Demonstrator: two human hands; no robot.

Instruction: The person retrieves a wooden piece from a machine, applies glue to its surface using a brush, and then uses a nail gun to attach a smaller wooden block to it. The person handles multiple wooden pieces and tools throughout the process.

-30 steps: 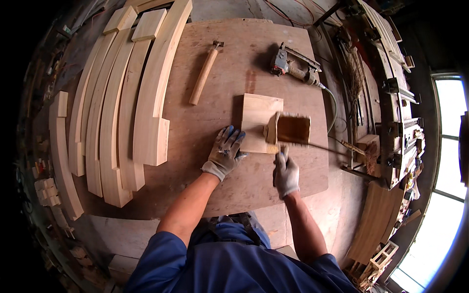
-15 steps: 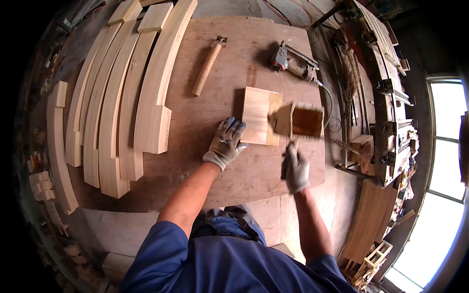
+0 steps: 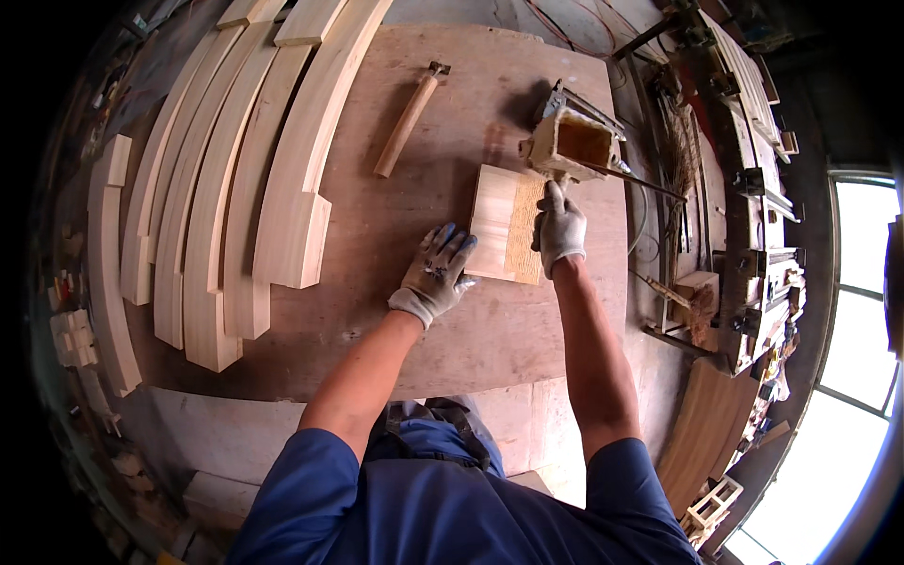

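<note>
Wearing a blue shirt (image 3: 443, 508), we have the bench (image 3: 490, 330) spread out before us. Our left hand (image 3: 435, 278), gloved, lies nearest, its fingers loosely spread and touching the near left edge of a wooden board (image 3: 492, 217), which lies flat just beyond and to the right of that hand. Along the board's right side, between our two hands, runs a yellowish, ridged band (image 3: 524, 226). Our right hand (image 3: 562, 231), also gloved and a little farther out, is closed around the short handle of a box-shaped container (image 3: 582, 141), tan outside and brown within, its open side tipped toward us just beyond the fingers. Past the left hand, well apart from it, a hammer (image 3: 408, 127) lies with its wooden handle toward us and its dark head away. Beyond the right hand, partly hidden behind the container, sits a grey air tool (image 3: 557, 96). Well to the left of the left hand, long curved timbers (image 3: 221, 188) lie side by side. Far to the right of the right hand, off the bench, are a bristly bundle (image 3: 670, 141), a metal rack (image 3: 751, 182) and, farthest, bright windows (image 3: 852, 320).
</note>
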